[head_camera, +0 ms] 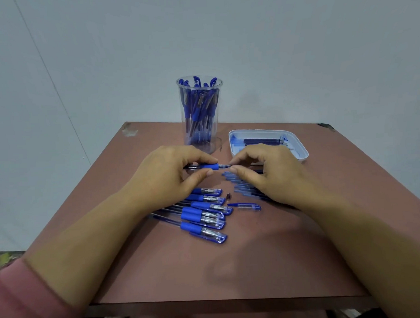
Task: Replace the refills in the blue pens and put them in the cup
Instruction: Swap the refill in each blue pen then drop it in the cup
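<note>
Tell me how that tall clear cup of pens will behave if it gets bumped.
The cup is tall and narrow, with pens standing to its rim, so it is probably top-heavy and apt to tip. Its clear wall looks like thin plastic, likely light and flexible. On the smooth table it may slide.

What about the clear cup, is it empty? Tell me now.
No, the clear cup holds many blue pens, their caps reaching its rim.

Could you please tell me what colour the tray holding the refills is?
White, with blue stains inside; the head view shows the tray best.
</note>
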The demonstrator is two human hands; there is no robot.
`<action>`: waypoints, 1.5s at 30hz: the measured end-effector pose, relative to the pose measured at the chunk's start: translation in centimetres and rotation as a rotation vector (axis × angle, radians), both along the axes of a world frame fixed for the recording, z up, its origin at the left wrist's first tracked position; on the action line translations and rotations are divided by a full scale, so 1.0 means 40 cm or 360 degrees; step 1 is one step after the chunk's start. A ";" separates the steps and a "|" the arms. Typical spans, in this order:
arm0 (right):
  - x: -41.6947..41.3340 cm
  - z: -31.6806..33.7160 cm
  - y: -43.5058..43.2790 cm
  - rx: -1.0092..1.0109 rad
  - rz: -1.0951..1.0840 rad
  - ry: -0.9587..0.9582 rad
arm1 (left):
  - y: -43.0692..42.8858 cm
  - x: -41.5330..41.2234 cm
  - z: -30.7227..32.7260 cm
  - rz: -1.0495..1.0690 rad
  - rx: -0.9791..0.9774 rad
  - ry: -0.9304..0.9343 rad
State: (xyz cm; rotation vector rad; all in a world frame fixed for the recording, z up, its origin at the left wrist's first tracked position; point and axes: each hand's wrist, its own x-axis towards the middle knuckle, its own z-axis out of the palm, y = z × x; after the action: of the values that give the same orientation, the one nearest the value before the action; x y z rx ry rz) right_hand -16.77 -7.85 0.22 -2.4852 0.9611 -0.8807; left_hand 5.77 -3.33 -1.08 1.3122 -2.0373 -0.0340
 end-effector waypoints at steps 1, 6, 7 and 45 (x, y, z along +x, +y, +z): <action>-0.009 0.001 -0.003 0.0025 -0.0026 -0.0005 | 0.000 0.001 0.001 0.0011 -0.0001 -0.0004; -0.026 0.005 0.002 0.0136 -0.0003 -0.0119 | 0.004 -0.002 0.004 0.0008 -0.0018 -0.0022; -0.021 0.004 0.004 0.0123 0.0025 -0.0118 | 0.004 -0.004 0.004 0.0002 -0.0015 -0.0029; -0.098 -0.010 -0.055 0.0097 -0.0194 0.0443 | -0.007 0.020 -0.003 0.0089 -0.0054 -0.0112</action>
State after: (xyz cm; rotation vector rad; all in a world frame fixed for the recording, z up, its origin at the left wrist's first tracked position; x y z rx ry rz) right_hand -20.67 -10.06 -0.19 -2.5632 1.2207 -0.5380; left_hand 6.57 -3.62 -1.21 1.3658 -2.0496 0.0730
